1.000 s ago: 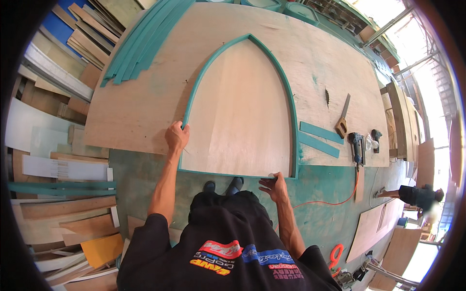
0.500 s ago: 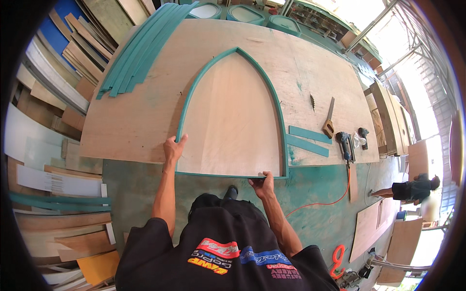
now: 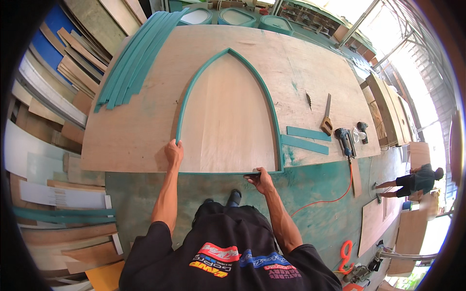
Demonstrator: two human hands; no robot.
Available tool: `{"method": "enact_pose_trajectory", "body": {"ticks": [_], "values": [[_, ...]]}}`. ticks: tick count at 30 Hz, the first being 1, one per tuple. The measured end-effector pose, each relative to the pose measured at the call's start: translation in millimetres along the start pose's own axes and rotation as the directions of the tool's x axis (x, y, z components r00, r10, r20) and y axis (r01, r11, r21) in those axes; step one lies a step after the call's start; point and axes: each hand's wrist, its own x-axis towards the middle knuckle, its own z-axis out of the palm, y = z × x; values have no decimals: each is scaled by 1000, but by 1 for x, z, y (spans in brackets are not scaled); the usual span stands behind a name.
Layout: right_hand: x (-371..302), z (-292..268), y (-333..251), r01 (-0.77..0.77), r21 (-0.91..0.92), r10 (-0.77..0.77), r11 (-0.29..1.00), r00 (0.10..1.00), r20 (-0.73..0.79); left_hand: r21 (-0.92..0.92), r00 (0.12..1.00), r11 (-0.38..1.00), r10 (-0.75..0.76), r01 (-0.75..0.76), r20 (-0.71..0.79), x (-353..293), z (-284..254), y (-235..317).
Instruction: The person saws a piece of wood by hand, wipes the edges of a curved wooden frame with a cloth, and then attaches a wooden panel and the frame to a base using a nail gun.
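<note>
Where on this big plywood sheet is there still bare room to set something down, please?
Free: the wide stretch of the plywood sheet between the stacked teal strips and the arched panel, and the far right area beyond the arch's point. Crowded: the right near corner, with two short teal strips, a handsaw and power tools. Both hands, left and right, occupy the near edge.

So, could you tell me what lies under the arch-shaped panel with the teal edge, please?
The arched panel lies flat on a large plywood sheet, with teal floor below. What the panel covers is hidden.
</note>
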Motion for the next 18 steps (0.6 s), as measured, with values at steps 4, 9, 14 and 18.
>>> {"method": "enact_pose_trajectory", "body": {"ticks": [4, 9, 14, 18], "values": [[-1, 5, -20, -21, -133, 19, 991, 1000, -17, 31, 1000, 999, -10, 11, -21, 10, 7, 8], [9, 0, -25, -189, -297, 134, 936, 972, -194, 25, 999, 999, -39, 39, 0, 8, 12, 8], [20, -2, -18, -149, -221, 109, 964, 977, -183, 44, 998, 998, 40, -37, -54, 14, 17, 4], [22, -15, -14, -138, -259, 93, 956, 979, -180, 99, 999, 994, 37, -35, -23, 1, 9, -7]]}}
